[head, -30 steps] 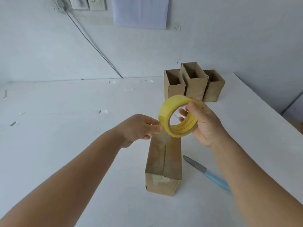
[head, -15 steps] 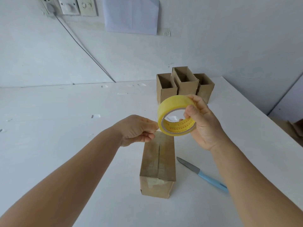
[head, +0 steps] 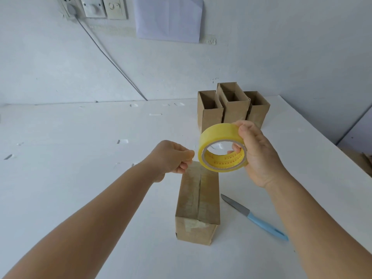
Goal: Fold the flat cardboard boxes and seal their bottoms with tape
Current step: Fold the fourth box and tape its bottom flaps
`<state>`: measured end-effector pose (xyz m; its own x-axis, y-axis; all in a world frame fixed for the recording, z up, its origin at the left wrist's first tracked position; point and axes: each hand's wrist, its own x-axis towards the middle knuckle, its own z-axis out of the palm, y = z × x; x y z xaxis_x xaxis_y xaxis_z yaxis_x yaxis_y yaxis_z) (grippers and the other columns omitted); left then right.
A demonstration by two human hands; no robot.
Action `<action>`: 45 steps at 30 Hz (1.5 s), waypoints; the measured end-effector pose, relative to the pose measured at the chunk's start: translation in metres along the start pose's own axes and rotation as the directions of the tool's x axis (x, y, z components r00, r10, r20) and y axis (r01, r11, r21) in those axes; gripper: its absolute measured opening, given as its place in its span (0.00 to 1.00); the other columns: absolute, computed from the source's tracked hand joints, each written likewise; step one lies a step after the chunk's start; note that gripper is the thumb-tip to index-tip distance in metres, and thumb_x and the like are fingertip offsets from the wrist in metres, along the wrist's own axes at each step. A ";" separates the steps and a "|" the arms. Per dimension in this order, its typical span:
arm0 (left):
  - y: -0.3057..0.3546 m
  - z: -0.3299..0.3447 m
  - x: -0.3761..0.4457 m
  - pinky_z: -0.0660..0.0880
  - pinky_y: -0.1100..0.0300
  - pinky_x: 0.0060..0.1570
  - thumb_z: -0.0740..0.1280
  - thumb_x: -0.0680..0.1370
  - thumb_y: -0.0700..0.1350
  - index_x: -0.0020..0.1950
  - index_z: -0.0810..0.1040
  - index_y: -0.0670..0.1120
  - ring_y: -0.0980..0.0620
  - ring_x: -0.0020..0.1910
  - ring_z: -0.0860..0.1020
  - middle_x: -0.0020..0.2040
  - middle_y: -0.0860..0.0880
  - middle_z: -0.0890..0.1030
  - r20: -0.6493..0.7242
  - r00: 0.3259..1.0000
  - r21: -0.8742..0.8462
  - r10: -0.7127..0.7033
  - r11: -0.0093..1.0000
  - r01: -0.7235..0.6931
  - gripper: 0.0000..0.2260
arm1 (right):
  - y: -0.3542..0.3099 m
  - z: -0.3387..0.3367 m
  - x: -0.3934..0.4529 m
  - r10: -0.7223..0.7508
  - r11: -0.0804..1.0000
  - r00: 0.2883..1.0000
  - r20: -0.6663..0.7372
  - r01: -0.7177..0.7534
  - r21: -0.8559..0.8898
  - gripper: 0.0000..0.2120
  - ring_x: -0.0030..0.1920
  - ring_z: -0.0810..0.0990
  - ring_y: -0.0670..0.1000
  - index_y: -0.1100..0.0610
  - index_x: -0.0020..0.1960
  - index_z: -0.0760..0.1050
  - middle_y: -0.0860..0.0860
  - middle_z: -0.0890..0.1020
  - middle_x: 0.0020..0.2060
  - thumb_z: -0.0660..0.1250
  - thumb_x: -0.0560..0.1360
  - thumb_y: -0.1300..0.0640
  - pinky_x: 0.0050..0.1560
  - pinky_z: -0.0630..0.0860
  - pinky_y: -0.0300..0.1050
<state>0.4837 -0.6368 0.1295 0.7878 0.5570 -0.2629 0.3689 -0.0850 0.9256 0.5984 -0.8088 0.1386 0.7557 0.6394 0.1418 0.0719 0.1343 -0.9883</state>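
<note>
Your right hand point(head: 259, 156) holds the yellow tape roll point(head: 222, 148) up above the table: your thumb lies over the top of its outer band, and at least one finger is hooked through the core, where its tip shows inside the ring. The roll stands on edge with its open face turned toward you, red print running round the inner cardboard core.

Your left hand point(head: 171, 160) sits just to the left of the roll, its fingers curled in and pressed together, thumb against forefinger at the tips nearest the roll. It looks like a pinch on the tape's free end, but the clear strip itself cannot be made out, so you cannot tell for sure what lies between those fingertips.

Directly below both sets of fingers stands the cardboard box point(head: 198, 204), upside down on the white table point(head: 80, 158), its closed bottom flaps facing up with the centre seam running away from you. A strip of tape already covers that seam and folds down over the near side.

Below your right wrist, just right of the box, lies a knife point(head: 255, 217) with a light blue handle, blade pointing toward the box. Beyond your right fingers, three open-topped folded boxes point(head: 233, 107) stand touching one another near the wall.
</note>
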 end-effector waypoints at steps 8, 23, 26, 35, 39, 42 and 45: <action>-0.012 -0.027 0.008 0.80 0.60 0.39 0.69 0.74 0.39 0.41 0.82 0.37 0.53 0.32 0.77 0.35 0.47 0.81 -0.041 0.999 0.165 0.012 0.986 -0.005 0.06 | 0.001 -0.036 -0.003 0.006 0.860 1.000 -0.015 -0.013 -0.511 0.07 0.41 0.75 0.46 0.40 0.42 0.79 0.47 0.78 0.40 0.67 0.65 0.44 0.42 0.72 0.42; -0.025 -0.020 0.025 0.76 0.62 0.36 0.66 0.75 0.39 0.43 0.80 0.41 0.53 0.33 0.75 0.36 0.48 0.80 -0.003 1.000 0.224 -0.007 0.975 0.007 0.03 | 0.023 -0.035 0.003 0.135 0.754 0.990 -0.050 -0.135 -0.642 0.03 0.47 0.77 0.50 0.44 0.43 0.78 0.47 0.79 0.45 0.68 0.70 0.46 0.48 0.75 0.49; -0.027 -0.021 0.027 0.76 0.61 0.37 0.67 0.75 0.39 0.43 0.79 0.41 0.53 0.33 0.75 0.35 0.48 0.80 0.002 1.000 0.227 -0.010 0.974 0.010 0.03 | 0.024 -0.036 0.005 0.140 0.749 0.989 -0.043 -0.135 -0.649 0.01 0.47 0.76 0.50 0.44 0.43 0.78 0.48 0.79 0.45 0.68 0.72 0.49 0.47 0.74 0.49; -0.035 -0.023 0.034 0.77 0.59 0.40 0.67 0.75 0.39 0.44 0.79 0.41 0.52 0.35 0.75 0.36 0.48 0.80 0.028 0.999 0.217 -0.031 0.976 0.025 0.03 | 0.027 -0.032 0.006 0.164 0.753 0.986 -0.029 -0.144 -0.642 0.09 0.45 0.77 0.50 0.44 0.42 0.78 0.48 0.80 0.42 0.65 0.65 0.42 0.45 0.75 0.48; -0.038 -0.024 0.038 0.77 0.59 0.39 0.65 0.76 0.39 0.45 0.78 0.42 0.52 0.34 0.74 0.36 0.48 0.80 0.040 0.998 0.215 -0.043 0.976 0.033 0.03 | 0.030 -0.032 0.006 0.166 0.750 0.986 -0.025 -0.143 -0.645 0.04 0.46 0.77 0.51 0.45 0.42 0.78 0.48 0.80 0.43 0.68 0.70 0.46 0.46 0.75 0.49; -0.044 -0.023 0.040 0.76 0.60 0.37 0.62 0.78 0.39 0.48 0.77 0.42 0.52 0.33 0.74 0.36 0.48 0.82 0.021 0.998 0.205 -0.057 0.977 0.052 0.05 | 0.034 -0.033 0.006 0.170 0.756 0.985 -0.022 -0.145 -0.639 0.07 0.45 0.77 0.51 0.46 0.43 0.78 0.49 0.80 0.42 0.67 0.68 0.45 0.46 0.75 0.50; -0.053 -0.017 0.041 0.75 0.61 0.36 0.62 0.79 0.40 0.50 0.76 0.42 0.53 0.32 0.74 0.35 0.49 0.82 -0.007 0.999 0.200 -0.043 0.979 0.043 0.04 | 0.039 -0.033 0.005 0.175 0.774 0.984 -0.035 -0.159 -0.612 0.02 0.43 0.76 0.50 0.47 0.42 0.78 0.50 0.79 0.41 0.68 0.72 0.50 0.43 0.73 0.47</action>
<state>0.4883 -0.5958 0.0746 0.7680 0.5658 -0.3002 0.4937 -0.2242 0.8402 0.6267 -0.8254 0.0988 0.7791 0.6260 -0.0351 0.3338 -0.4615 -0.8219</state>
